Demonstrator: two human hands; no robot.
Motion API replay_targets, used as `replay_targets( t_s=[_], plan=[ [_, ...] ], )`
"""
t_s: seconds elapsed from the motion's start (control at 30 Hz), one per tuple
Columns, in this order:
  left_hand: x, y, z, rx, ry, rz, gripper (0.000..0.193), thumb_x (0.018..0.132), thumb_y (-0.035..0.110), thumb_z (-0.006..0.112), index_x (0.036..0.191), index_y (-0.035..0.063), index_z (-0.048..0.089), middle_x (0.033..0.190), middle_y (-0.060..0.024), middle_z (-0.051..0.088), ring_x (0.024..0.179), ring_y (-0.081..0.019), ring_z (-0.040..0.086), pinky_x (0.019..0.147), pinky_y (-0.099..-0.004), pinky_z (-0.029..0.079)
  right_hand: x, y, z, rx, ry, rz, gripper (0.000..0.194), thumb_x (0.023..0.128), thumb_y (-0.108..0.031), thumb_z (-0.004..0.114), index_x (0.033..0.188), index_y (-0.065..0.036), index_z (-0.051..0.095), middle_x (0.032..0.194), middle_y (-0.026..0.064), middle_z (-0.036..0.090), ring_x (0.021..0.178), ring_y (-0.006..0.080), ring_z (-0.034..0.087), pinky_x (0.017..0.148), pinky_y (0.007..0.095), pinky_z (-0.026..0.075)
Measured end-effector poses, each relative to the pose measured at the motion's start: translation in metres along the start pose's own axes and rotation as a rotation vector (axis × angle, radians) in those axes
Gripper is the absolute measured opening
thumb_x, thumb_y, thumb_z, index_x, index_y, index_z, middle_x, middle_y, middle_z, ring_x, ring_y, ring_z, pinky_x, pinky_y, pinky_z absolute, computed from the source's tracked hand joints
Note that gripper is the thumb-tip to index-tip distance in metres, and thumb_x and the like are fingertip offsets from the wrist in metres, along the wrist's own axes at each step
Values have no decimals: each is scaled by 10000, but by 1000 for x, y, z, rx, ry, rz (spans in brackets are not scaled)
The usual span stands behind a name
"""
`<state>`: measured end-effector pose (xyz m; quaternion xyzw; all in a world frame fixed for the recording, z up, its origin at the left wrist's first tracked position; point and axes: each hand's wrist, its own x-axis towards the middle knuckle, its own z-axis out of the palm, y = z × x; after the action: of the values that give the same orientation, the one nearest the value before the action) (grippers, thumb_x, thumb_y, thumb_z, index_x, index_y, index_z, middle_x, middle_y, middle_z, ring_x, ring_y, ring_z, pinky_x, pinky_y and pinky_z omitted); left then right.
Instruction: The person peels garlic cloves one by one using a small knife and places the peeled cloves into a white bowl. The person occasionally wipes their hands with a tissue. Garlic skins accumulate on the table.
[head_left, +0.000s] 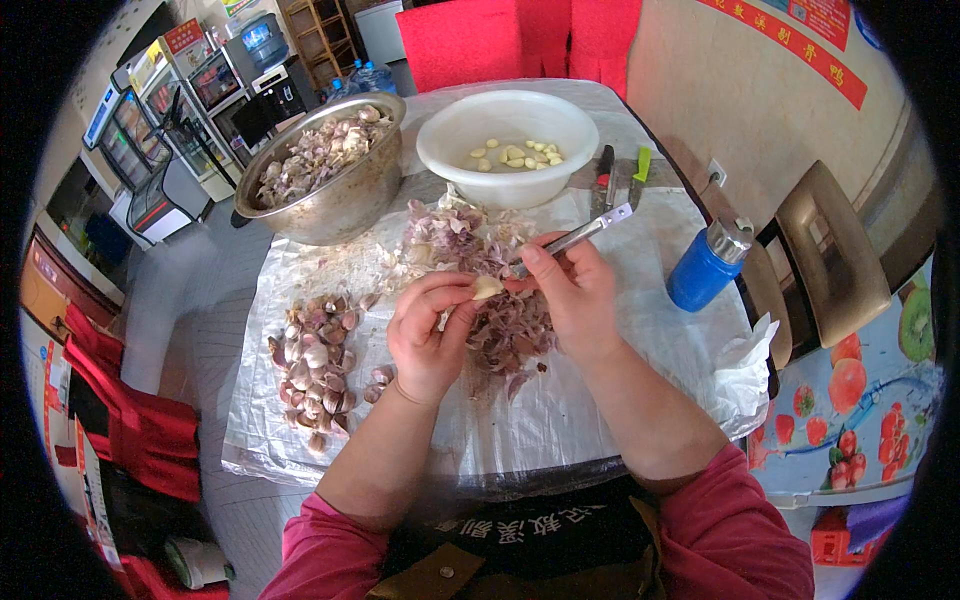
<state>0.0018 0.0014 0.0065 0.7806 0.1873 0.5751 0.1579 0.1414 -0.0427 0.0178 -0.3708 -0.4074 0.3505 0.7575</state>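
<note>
Between the fingertips of my left hand (431, 330) is a pale, peeled-looking garlic clove (487, 288). My right hand (574, 289) grips a small knife (581, 236) with a metal handle, its working end close to the clove. Below both hands spreads a heap of purple garlic skins (510, 330). Left of my left hand lies a pile of unpeeled garlic cloves (319, 367). Beyond the skins stands a white plastic basin (510, 180) with several peeled cloves (517, 154) in its bottom.
A steel basin (330, 214) full of garlic bulbs (330, 154) stands at the back left. Right of the white basin lie a black-handled knife (604, 176) and a green-handled knife (641, 169). A blue bottle (705, 266) and crumpled paper (742, 360) sit at the table's right side, near a chair (832, 255).
</note>
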Motion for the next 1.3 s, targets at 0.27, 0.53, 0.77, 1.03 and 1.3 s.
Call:
replay_targets(
  t_s=[0.27,0.53,0.77,1.03,1.3],
  plan=[
    [-4,1,10,-875,82,-544,178,733,-109,523,878,-6,535,953,-86,527,839,-157,546,763,-254,456,-2,4,-3,-76,-200,-85,127,791,-23,521,906,26,500,820,74,537,722,121,549,641,251,502],
    [-4,-2,5,-1111,55,-695,250,761,-62,511,1000,5,535,941,-102,574,866,-176,551,770,-281,453,-4,3,1,-45,-263,-76,126,771,19,533,895,31,512,823,85,566,750,124,563,654,220,469],
    [-4,-3,4,-1093,58,-745,249,757,-61,520,995,0,552,947,-81,566,862,-159,544,778,-268,443,-5,0,2,-137,-273,-54,155,750,29,557,899,23,517,846,74,568,771,112,559,667,216,465],
    [-5,-6,1,-1050,-5,-740,242,750,-61,531,982,-1,564,963,-69,551,855,-150,539,778,-262,439,-3,4,0,-329,-209,-166,126,736,-30,601,841,2,540,745,55,584,666,83,562,583,202,464],
    [-3,-6,0,-1182,-87,-730,306,770,-20,514,1071,28,509,981,-79,560,873,-173,543,773,-300,446,-3,2,4,-106,-71,1,98,757,-58,587,810,10,541,715,57,581,634,92,566,568,215,493]
  ],
)
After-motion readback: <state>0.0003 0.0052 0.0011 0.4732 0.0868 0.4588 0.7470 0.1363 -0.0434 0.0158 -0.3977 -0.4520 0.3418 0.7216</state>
